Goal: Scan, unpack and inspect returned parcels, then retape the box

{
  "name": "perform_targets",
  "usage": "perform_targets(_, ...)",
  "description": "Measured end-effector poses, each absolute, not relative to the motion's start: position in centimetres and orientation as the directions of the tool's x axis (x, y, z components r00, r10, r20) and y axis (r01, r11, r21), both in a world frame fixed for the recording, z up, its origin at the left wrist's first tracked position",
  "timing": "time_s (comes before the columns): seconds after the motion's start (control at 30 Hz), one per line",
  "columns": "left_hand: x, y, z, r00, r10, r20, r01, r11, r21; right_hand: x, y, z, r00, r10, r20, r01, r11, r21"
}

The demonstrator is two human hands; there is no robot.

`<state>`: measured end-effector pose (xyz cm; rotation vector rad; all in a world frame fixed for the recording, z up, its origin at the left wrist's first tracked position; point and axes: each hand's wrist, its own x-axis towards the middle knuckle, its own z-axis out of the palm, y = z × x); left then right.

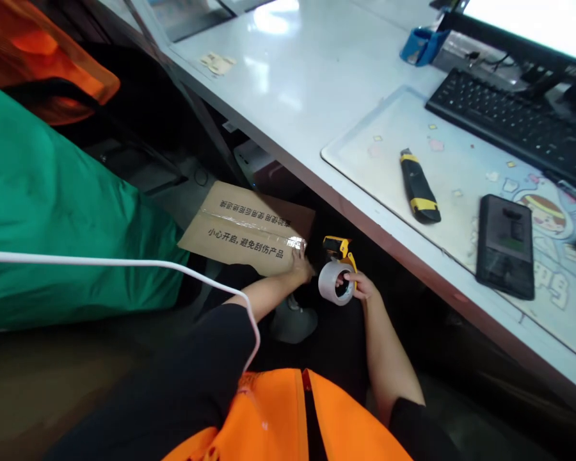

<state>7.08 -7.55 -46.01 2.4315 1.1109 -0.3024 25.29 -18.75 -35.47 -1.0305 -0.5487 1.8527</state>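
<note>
A flat-topped cardboard box (pixel 249 224) with printed black lettering sits low beside the desk, and a strip of clear tape runs along its seam. My left hand (pixel 301 264) rests on the box's near right corner, fingers lying on the cardboard and taped edge. My right hand (pixel 360 285) grips a yellow and black tape dispenser (pixel 338 246) carrying a large roll of clear tape (pixel 327 282). The dispenser is held to the right of the box, apart from it, close under the desk edge.
On the white desk (pixel 288 83) lie a mouse mat (pixel 388 141), a black and yellow utility knife (pixel 418 186), a black handheld device (pixel 505 246) and a keyboard (pixel 509 121). Green fabric (pixel 67 224) bulges at left. A white cable (pixel 125 262) crosses before my left arm.
</note>
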Motion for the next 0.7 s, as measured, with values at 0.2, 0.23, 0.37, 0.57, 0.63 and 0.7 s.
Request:
perform_targets(0.2, -10.1, 1.0, -39.5, 0.468, 0.797, -0.381, 0.881, -0.388, 0.270, 23.2, -22.3, -30.9, -0.055, 0.892, -0.449, -0.411, -0.430, -0.804)
perform_targets(0.23, -13.7, 2.1, -38.8, 0.370, 0.851, -0.374, 0.924, -0.297, 0.240, 22.7, -23.0, -29.7, -0.019, 0.894, -0.448, -0.359, -0.424, -0.832)
perform_targets(0.37, -25.4, 2.1, -39.4, -0.009, 0.906, -0.423, 0.980, 0.091, 0.174, 20.2, -25.1, -23.0, 0.124, 0.913, -0.389, -0.062, -0.384, -0.921)
perform_targets(0.57, -30.6, 0.2, -44.2, -0.032, 0.903, -0.429, 0.927, 0.187, 0.325, 17.7, -22.7, -9.0, 0.374, 0.918, -0.134, 0.201, -0.222, -0.954)
perform_targets(0.63, -31.6, 1.1, -44.4, 0.011, 0.919, -0.394, 0.899, 0.164, 0.407, 17.1, -19.0, -4.8, 0.437, 0.899, 0.029, 0.358, -0.144, -0.922)
perform_targets(0.7, -33.3, 1.7, -44.1, 0.044, 0.925, -0.377, 0.870, 0.150, 0.469, 16.9, -14.0, -2.0, 0.445, 0.866, 0.229, 0.578, -0.083, -0.812)
